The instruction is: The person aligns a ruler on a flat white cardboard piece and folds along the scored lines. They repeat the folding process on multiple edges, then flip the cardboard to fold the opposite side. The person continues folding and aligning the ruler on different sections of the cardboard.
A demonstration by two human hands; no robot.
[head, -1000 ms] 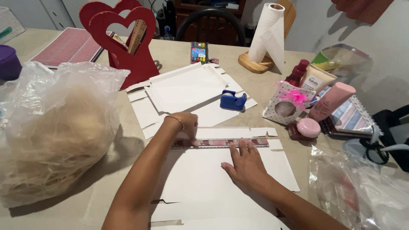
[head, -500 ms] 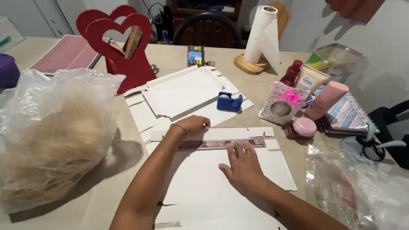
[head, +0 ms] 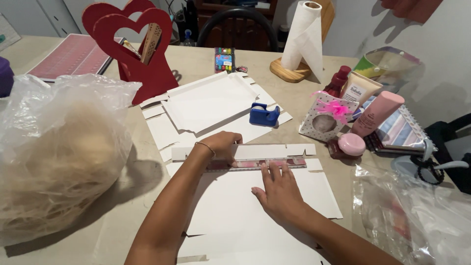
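While both hands press down on the ruler (head: 255, 164), the main risk I see is slipping: it is a long, narrow, see-through strip lying across smooth white card, and if either hand eases its weight, it could skew and leave the line beneath it crooked. The left hand (head: 223, 146) sits at the ruler's left end, fingers curled down over its edge and partly hidden, so I cannot tell if it pinches anything. The right hand (head: 280, 192) lies flat and open, fingers (head: 273, 171) spread with their tips on the ruler's near edge, gripping nothing. The left forearm crosses the sheet, and a nudge from it could drag the card along the counter (head: 294, 105).

That card is a flat white box blank (head: 245, 216), cut with tabs and notches along its sides, lying right in front of the person; the ruler crosses it near its far end, just below a row of flaps. It looks thin, clean and slightly stiff. Beyond it lies a second white blank (head: 208, 103) with raised edges, a blue tape dispenser (head: 264, 115) at its right corner. A bulging clear bag of pale straw filler (head: 54, 157) sits well to the left, clear of the work.
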